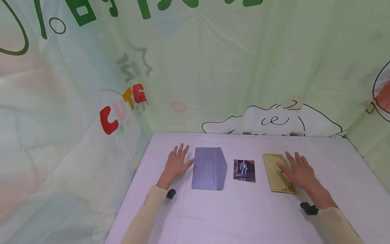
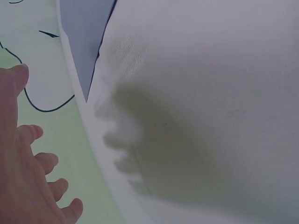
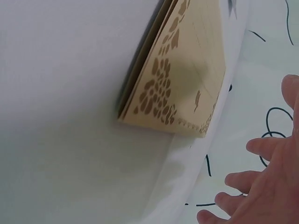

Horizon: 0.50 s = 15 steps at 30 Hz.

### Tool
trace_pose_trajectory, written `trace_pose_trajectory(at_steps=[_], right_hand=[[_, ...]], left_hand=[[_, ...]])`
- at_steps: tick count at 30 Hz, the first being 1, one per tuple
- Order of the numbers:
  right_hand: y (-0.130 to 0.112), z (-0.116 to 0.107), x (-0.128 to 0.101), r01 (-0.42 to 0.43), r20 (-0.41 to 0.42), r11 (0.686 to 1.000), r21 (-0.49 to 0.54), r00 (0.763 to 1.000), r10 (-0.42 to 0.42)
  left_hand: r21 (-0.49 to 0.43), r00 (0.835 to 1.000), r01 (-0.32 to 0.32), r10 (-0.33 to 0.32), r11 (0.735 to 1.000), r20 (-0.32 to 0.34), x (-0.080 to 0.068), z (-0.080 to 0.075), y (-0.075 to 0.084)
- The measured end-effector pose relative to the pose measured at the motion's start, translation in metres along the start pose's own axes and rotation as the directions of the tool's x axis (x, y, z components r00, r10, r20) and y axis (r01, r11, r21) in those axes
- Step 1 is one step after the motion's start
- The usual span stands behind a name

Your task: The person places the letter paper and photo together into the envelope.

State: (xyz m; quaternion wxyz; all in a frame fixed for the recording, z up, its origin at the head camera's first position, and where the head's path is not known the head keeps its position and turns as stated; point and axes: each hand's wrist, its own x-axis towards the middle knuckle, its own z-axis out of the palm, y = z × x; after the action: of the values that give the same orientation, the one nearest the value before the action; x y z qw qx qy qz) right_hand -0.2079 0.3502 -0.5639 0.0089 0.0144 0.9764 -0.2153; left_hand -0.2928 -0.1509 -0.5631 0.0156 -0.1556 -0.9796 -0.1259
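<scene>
the left hand (image 1: pixel 176 163) lies flat with fingers spread on the desk (image 1: pixel 243 210), just left of the grey envelope (image 1: pixel 209 168). the right hand (image 1: pixel 300 173), fingers straight, rests over the right part of the gold-patterned card (image 1: pixel 275 171). a small photo (image 1: pixel 244 170) lies between envelope and card.

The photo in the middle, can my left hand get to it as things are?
Probably yes: the left hand lies open beside the envelope, which lies flat between it and the photo, so reaching over looks unobstructed.
</scene>
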Motion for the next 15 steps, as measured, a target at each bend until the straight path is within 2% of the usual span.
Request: trace_pose_trajectory(at_steps=[8, 15], right_hand=[[-0.015, 0.000, 0.001, 0.014, 0.014, 1.000, -0.006, 1.000, -0.014], [-0.029, 0.003, 0.002, 0.011, 0.030, 1.000, -0.009, 1.000, -0.011]], left_hand=[[-0.005, 1.000, -0.016, 0.016, 1.000, 0.004, 0.002, -0.002, 0.009], [0.031, 1.000, -0.026, 0.026, 0.999, 0.010, 0.006, 0.003, 0.015]])
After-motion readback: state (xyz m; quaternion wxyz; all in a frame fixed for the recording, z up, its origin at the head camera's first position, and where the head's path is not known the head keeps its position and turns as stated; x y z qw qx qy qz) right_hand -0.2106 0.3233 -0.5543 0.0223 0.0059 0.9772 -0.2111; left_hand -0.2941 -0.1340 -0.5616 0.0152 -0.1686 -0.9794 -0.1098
